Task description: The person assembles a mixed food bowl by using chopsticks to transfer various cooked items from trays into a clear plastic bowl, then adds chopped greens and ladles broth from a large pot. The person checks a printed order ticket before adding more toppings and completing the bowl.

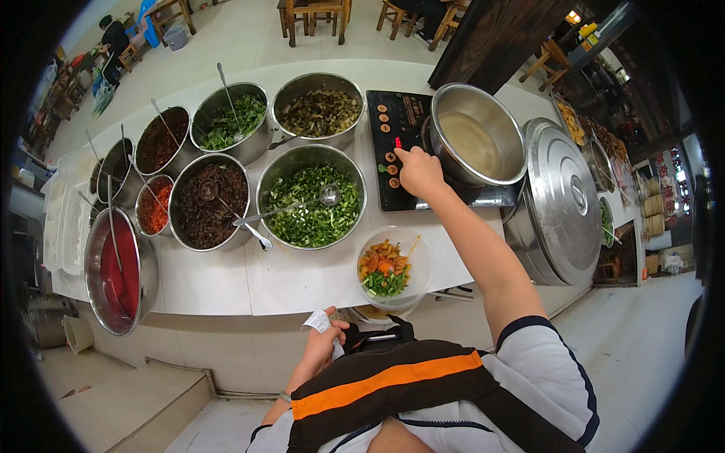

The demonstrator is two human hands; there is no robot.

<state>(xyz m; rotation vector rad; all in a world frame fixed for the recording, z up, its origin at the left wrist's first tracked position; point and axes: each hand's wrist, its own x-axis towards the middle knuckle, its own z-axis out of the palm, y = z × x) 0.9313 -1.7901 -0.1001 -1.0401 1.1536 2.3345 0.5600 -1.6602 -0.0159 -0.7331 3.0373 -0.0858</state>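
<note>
My right hand (421, 175) reaches over a black induction cooker (399, 185). Its index finger is stretched onto the control panel, beside a lit red display, and nothing is held in it. On the cooker's right part stands a deep steel pot (470, 143) with pale, cloudy liquid. My left hand (323, 349), low in front of my body, is closed on a white paper slip (319, 322). Between the hands, at the counter's front edge, sits a clear plastic bowl (385, 264) with chopped greens, orange-brown pieces and red seasoning.
Steel bowls of chopped scallions (310, 223), dark minced topping (208, 204), cilantro (230, 124) and pickled greens (321, 113) fill the counter's left. A basin of red liquid (124, 279) overhangs the front edge. A large lidded steel pot (563, 204) stands at right.
</note>
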